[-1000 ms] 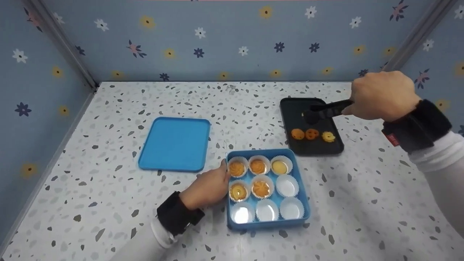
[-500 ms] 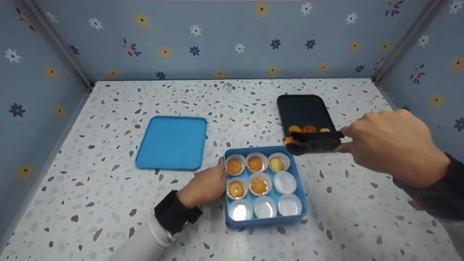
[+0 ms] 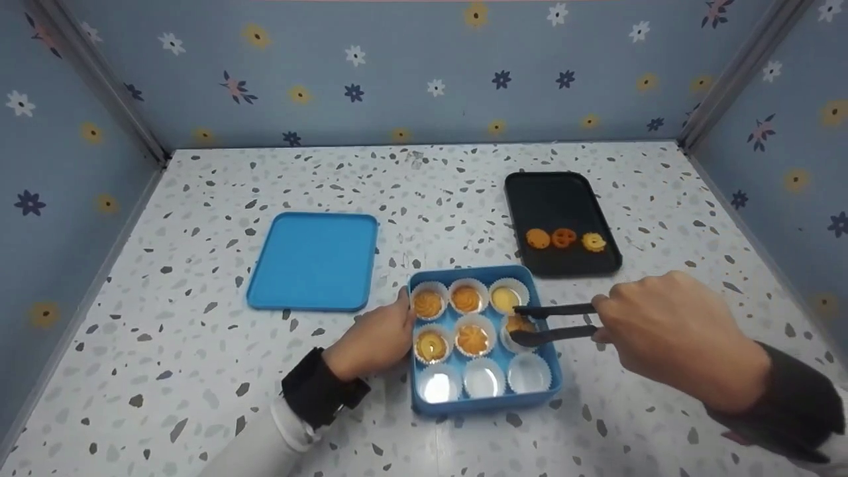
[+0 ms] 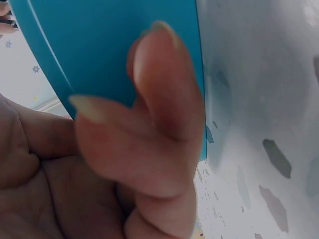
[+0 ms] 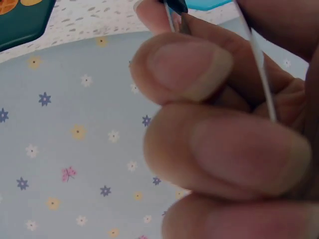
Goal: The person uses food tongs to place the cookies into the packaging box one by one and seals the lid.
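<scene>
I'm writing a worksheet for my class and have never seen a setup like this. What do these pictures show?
No machine here: a person works with two bare hands. The wide picture comes from a camera on the head; the two close-ups, from cameras on each wrist. On the speckled white table lie a flat blue square panel, a black rectangular tray with three round cookies, and a square blue box holding nine white fluted cups. The left hand rests against the box's side. The right hand holds black tongs, their tips around a golden cookie in a cup; whether they pinch it is unclear.
</scene>
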Demonstrator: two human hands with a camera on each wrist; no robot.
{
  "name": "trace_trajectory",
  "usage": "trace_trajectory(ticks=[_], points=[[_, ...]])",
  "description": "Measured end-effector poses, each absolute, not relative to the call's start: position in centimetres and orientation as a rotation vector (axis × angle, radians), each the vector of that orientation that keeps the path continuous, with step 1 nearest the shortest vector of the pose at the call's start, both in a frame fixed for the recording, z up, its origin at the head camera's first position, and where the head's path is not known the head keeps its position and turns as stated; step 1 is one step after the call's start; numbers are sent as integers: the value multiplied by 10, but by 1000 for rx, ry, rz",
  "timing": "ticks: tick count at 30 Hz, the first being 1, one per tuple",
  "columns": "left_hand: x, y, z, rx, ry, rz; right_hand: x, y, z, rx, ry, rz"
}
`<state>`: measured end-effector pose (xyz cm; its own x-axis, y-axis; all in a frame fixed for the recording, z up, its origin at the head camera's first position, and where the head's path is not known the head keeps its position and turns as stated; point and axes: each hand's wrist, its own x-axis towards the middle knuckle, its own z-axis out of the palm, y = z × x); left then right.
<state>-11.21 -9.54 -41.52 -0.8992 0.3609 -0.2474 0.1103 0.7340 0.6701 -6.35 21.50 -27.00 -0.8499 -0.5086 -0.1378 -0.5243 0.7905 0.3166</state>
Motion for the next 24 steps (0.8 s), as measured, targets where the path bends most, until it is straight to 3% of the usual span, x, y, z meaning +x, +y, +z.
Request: trace_trajectory(ticks=[15, 24], points=[[-112, -97, -417, 425, 2598, 943, -65, 196, -290, -961, 2896, 685], [-113, -97, -417, 416, 2602, 936, -65, 201, -280, -922, 2953, 605]])
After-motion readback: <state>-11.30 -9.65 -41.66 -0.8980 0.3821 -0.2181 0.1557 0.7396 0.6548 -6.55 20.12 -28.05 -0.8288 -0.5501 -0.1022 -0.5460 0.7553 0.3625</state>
